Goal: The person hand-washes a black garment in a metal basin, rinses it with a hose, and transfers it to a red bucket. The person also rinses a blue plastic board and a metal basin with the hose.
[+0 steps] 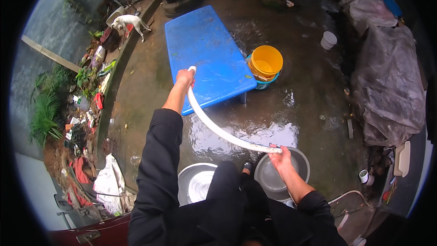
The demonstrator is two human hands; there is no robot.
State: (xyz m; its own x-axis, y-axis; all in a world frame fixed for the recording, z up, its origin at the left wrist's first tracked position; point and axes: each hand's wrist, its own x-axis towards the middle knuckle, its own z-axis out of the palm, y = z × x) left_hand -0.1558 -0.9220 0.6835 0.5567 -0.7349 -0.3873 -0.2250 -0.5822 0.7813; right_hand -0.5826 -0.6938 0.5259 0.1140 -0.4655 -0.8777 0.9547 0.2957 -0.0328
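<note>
My left hand (185,78) grips a thick white hose (213,127) close to its upper end, over the near part of a blue plastic table (205,48). The tabletop is wet, with water and bits of leaf on it. Lower right, my right hand (280,159) holds the hose's other visible stretch, above a grey metal basin (300,167). Nested yellow buckets (268,59) sit in a teal one against the table's right side. Water splashes on the ground beyond the table's right edge.
A second basin (184,181) stands by my legs. A white dog (131,23) is at the upper left, beside a littered planting bed with a curb (114,85). Plastic sheeting (389,85) covers a heap on the right. A white bucket (328,40) stands on the wet ground.
</note>
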